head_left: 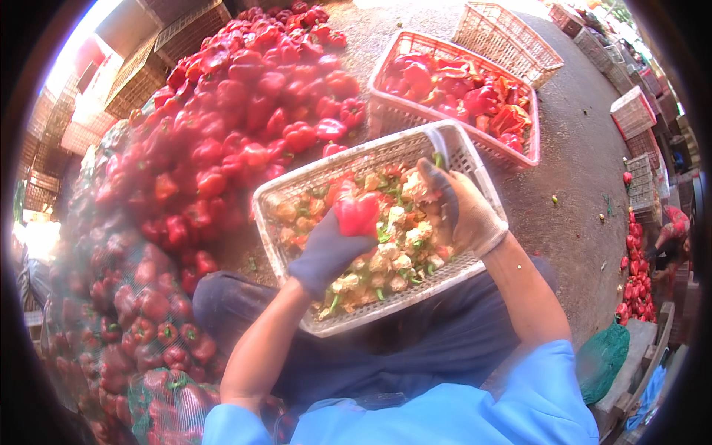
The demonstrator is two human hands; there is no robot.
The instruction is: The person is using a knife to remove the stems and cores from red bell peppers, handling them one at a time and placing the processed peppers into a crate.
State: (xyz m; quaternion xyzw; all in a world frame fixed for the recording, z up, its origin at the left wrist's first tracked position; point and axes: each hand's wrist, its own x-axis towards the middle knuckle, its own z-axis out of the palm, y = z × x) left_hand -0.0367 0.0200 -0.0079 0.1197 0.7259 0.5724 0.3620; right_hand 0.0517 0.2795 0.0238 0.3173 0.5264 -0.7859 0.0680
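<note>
Gripping one red bell pepper (pixel 357 213), the gloved left hand (pixel 331 248) pinches it between thumb and fingers above the left half of the crate on the lap. The right hand (pixel 469 211), also gloved, curls over that crate's right side, its fingers bent; from my remote post I cannot tell whether it pinches anything.

I judge the pepper light, firm but hollow, its glossy skin slippery; too hard a squeeze could crack the wall. I would hold it around its broad sides, with fingers spread.

Directly below lie pale pepper cores (pixel 391 259) with green stems, loosely heaped in the white lattice crate (pixel 304 180). Its raised rim stands in the way of any low sideways reach.

Just beyond, I see a pink-red crate (pixel 404 116) holding red pepper pieces (pixel 460 87), and behind it a pale lattice crate (pixel 512 41). To the left spreads a large pile of whole red peppers (pixel 237 119), with mesh-bagged peppers (pixel 144 304) nearer. A green mesh bag (pixel 603 363) lies at lower right.
</note>
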